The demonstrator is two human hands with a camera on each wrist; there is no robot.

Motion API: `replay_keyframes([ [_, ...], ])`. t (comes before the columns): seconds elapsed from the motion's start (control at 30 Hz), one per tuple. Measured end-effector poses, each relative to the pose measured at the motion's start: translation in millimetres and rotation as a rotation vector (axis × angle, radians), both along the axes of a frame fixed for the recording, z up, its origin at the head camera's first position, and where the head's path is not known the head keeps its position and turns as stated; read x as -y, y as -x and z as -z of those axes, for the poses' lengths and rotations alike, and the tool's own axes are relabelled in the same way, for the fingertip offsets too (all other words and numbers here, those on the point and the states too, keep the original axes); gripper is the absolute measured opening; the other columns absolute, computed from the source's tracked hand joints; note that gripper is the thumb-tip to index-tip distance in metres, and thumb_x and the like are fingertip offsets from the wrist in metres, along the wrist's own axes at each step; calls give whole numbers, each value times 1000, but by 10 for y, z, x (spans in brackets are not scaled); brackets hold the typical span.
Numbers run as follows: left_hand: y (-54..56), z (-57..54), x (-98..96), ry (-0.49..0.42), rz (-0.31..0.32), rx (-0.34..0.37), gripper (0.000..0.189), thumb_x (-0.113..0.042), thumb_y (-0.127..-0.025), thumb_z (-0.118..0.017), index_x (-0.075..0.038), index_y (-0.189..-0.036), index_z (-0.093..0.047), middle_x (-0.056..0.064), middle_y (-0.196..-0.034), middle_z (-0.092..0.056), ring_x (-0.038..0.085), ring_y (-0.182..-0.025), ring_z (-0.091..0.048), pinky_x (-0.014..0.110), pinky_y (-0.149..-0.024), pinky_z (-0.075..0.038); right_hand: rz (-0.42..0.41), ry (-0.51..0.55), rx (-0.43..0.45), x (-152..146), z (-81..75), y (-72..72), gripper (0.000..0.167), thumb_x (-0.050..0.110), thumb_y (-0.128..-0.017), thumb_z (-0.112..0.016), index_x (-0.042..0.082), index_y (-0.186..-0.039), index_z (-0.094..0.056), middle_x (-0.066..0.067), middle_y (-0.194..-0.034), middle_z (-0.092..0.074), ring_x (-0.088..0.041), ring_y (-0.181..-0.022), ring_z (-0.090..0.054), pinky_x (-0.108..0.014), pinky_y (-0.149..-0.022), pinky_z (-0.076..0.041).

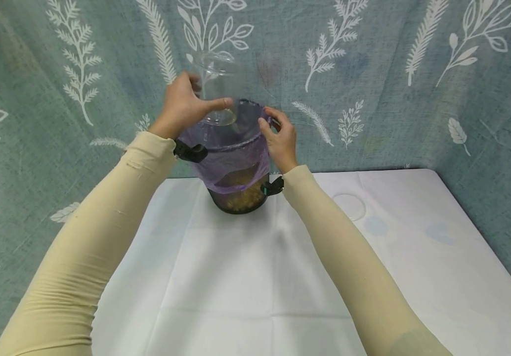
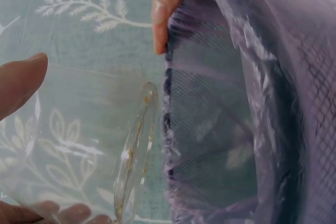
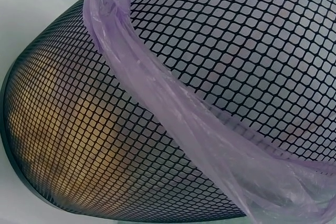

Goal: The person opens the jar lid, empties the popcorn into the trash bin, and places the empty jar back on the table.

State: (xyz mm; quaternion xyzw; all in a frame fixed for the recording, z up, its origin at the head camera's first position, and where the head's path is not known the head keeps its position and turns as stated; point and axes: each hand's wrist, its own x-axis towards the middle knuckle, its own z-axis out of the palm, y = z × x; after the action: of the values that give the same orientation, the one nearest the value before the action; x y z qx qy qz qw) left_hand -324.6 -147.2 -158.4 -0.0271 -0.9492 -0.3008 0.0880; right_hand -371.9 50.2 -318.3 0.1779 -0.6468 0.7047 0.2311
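My left hand [image 1: 184, 103] holds a clear jar [image 1: 219, 91] above a black mesh wastebasket [image 1: 237, 203] lined with a thin purple bin bag [image 1: 233, 168]. Small brownish bits cling to the jar's end nearest the basket in the left wrist view. My right hand [image 1: 279, 136] pinches the bag-covered rim at the basket's right side. The bag is folded over the rim and hangs down outside. Through the mesh [image 3: 173, 35] in the right wrist view, yellowish-brown contents [image 3: 79, 140] show blurred near the bottom. What they are cannot be told.
A clear round ring or lid [image 1: 349, 206] lies on the white-covered table [image 1: 220, 277], right of the basket. Green leaf-print curtains [image 1: 384, 99] stand close behind the basket and along both sides of the table.
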Motion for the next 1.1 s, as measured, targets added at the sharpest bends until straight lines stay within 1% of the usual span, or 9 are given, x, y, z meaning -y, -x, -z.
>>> replay_keyframes([
  [0.13, -14, -7, -4, -46, -6, 21, 112, -69, -83, -77, -6, -162, -27, 16, -161, -40, 35, -142, -46, 51, -112, -45, -4, 7, -3, 5, 4, 14, 40, 8, -107, -62, -9, -143, -56, -22, -149, -55, -33, -140, -51, -28, -116, -40],
  [0.3, -19, -10, -4, -104, -23, 58, 113, -68, -84, -78, -9, -164, -24, 13, -163, -38, 31, -144, -44, 47, -114, -45, 8, -6, -6, -3, 2, 3, 40, 11, -106, -64, -6, -143, -59, -17, -148, -57, -27, -139, -53, -23, -113, -41],
  [0.4, -26, -5, 1, -117, -29, 66, 111, -67, -85, -77, -9, -164, -25, 13, -163, -38, 31, -144, -44, 47, -114, -45, 8, -10, 0, -8, -4, -6, 40, 13, -106, -65, -3, -142, -60, -15, -148, -58, -25, -138, -54, -22, -112, -41],
  [0.6, -34, 3, 16, -120, -28, 69, 110, -68, -86, -75, -8, -162, -25, 13, -162, -39, 32, -142, -46, 48, -112, -45, -5, -5, 0, -7, 2, 18, 41, 12, -106, -65, -4, -143, -59, -16, -149, -57, -29, -139, -52, -27, -115, -41],
  [0.73, -51, 10, 19, -126, -21, 69, 108, -68, -86, -75, -8, -161, -26, 13, -160, -40, 32, -139, -47, 48, -111, -46, -10, 8, -2, -6, 9, 21, 41, 10, -106, -65, -5, -143, -58, -18, -149, -56, -32, -140, -51, -30, -116, -41],
  [0.87, -77, 25, 18, -143, -11, 61, 107, -68, -85, -76, -9, -160, -28, 13, -159, -40, 31, -137, -48, 48, -110, -46, -2, -3, -1, -9, 5, 16, 41, 11, -106, -64, -5, -143, -59, -17, -149, -57, -28, -139, -52, -26, -115, -41],
  [0.97, -107, 36, 19, -180, 6, 57, 106, -66, -85, -77, -10, -161, -27, 13, -160, -39, 29, -141, -47, 47, -110, -47, 6, -12, 4, -11, -3, 5, 41, 13, -106, -65, -4, -143, -59, -14, -149, -58, -24, -138, -53, -23, -113, -41],
  [1.1, -172, 59, 23, -260, 32, 59, 106, -62, -85, -80, -13, -162, -26, 11, -162, -37, 24, -146, -45, 45, -113, -46, 3, -18, 12, -9, -20, -4, 42, 15, -106, -65, -3, -143, -59, -14, -149, -58, -22, -138, -53, -22, -113, -41],
])
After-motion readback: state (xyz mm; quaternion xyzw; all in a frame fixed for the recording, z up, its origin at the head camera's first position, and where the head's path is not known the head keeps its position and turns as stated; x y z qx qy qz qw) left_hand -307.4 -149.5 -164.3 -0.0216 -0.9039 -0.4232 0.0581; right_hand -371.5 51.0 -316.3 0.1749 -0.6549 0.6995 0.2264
